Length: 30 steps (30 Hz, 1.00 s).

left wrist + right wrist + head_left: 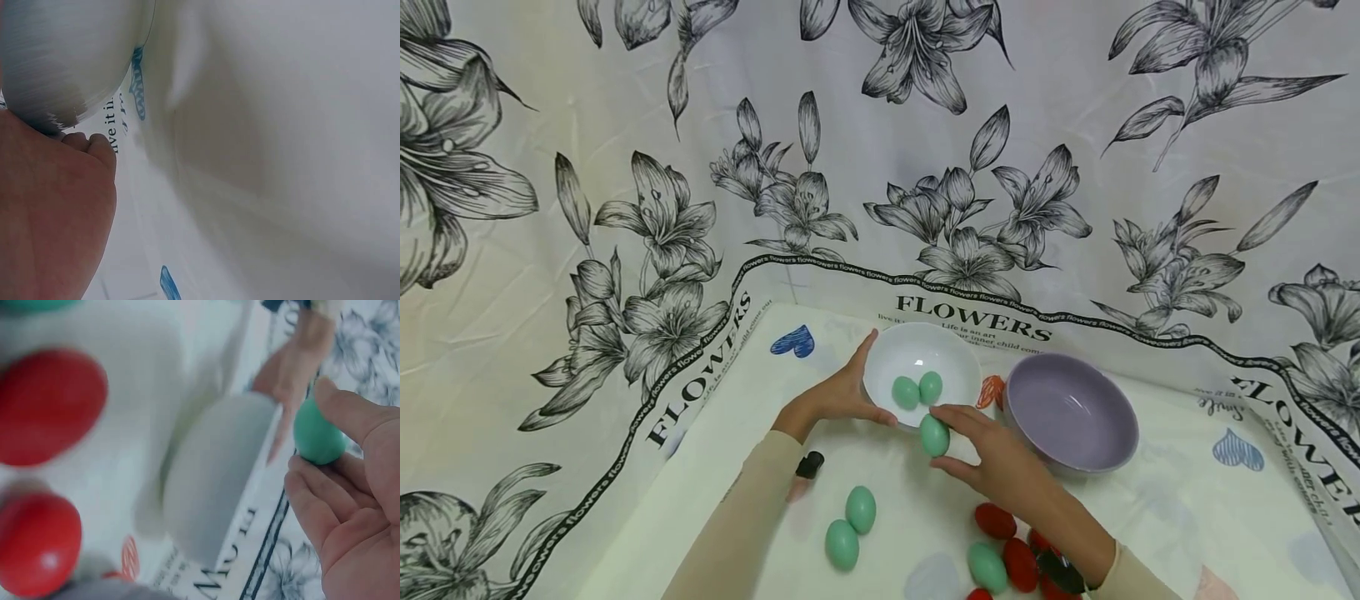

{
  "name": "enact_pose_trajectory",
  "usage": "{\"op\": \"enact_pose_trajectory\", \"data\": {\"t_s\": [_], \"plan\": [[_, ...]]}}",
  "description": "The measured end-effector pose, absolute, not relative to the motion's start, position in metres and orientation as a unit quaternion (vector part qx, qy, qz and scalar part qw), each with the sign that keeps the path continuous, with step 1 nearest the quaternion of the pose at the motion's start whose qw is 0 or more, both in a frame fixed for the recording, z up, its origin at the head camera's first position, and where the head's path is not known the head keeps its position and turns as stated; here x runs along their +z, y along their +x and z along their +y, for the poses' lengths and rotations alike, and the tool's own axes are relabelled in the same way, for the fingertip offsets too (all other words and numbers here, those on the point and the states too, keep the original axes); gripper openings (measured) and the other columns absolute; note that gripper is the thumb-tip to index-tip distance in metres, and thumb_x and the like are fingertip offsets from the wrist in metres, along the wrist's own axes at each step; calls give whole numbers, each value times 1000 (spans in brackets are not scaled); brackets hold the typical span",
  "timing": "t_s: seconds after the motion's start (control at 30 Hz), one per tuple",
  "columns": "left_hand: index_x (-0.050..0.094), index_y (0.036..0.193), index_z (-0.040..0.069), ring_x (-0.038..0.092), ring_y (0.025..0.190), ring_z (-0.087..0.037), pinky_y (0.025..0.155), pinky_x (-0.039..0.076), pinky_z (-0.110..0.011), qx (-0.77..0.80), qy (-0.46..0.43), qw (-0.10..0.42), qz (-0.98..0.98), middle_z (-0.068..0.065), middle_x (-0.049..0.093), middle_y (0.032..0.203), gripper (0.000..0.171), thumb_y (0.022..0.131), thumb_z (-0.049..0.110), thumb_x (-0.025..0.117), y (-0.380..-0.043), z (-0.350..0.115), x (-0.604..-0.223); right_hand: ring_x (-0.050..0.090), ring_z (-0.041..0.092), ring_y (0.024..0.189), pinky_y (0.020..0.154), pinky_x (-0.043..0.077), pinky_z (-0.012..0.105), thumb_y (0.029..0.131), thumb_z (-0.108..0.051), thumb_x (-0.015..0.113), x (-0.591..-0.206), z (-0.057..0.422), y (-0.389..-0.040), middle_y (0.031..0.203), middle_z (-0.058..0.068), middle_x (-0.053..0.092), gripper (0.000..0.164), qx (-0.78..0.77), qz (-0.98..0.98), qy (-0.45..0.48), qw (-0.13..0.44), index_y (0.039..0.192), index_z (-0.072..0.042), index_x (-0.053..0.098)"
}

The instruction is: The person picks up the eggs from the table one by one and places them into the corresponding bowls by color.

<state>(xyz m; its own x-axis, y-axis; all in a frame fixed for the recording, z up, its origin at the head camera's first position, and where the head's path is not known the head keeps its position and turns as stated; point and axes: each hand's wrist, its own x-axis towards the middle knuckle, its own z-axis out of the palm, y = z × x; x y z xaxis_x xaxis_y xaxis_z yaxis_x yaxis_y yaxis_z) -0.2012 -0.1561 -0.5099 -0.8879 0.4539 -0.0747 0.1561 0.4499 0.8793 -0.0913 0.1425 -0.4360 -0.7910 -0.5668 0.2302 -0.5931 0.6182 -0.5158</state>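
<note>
My left hand (pixel 838 393) holds the left side of a white bowl (pixel 957 367), thumb at the near side and fingers along the far left rim. Two green eggs (pixel 906 392) lie inside the bowl. Between the thumb and fingers of my right hand (pixel 1003 458) another green egg (pixel 935 435) is pinched, over the bowl's near rim. The right wrist view shows this egg (pixel 317 432) above the rim, apart from the bowl. In the left wrist view the bowl's outer wall (pixel 75 56) rests against the left hand (pixel 56 200); most of the fingers are hidden there.
A purple bowl (pixel 1071 412) stands right of the white one. Two green eggs (pixel 852 529) lie on the cloth nearer me. At the front right are several red eggs (pixel 996 521) and a green egg (pixel 987 567), partly under my right forearm. Flowered cloth (pixel 925 167) hangs behind.
</note>
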Motion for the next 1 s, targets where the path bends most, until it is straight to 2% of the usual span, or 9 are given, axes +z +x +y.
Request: {"op": "enact_pose_trajectory", "data": {"t_s": [0.3, 0.6, 0.77, 1.0], "plan": [[-18, 165, 44, 29, 157, -31, 124, 30, -57, 495, 182, 149, 837, 0, 11, 176, 160, 61, 53, 103, -200, -157, -513, 68, 18, 123, 100, 58, 36, 86, -26, 91, -429, 156, -119, 141, -5, 66, 70, 316, -896, 305, 63, 148, -17, 61], [-18, 165, 45, 31, 156, -30, 124, 31, -56, 489, 184, 146, 840, 0, 12, 176, 160, 60, 54, 103, -201, -158, -510, 67, 22, 113, 93, 61, 42, 86, -24, 91, -435, 151, -137, 142, 5, 65, 70, 306, -910, 273, 60, 148, -10, 61], [-18, 165, 45, 31, 156, -30, 124, 31, -55, 489, 187, 144, 840, 0, 12, 176, 160, 61, 53, 103, -202, -158, -511, 70, 29, 115, 94, 61, 45, 85, -21, 92, -440, 148, -155, 140, 11, 67, 70, 302, -912, 266, 71, 145, -4, 62], [-17, 165, 45, 31, 156, -30, 124, 31, -57, 487, 183, 149, 841, 1, 14, 175, 158, 61, 55, 102, -201, -158, -511, 69, 31, 122, 99, 59, 46, 88, -24, 90, -443, 140, -171, 142, 11, 66, 69, 295, -919, 257, 46, 147, -4, 61]]}}
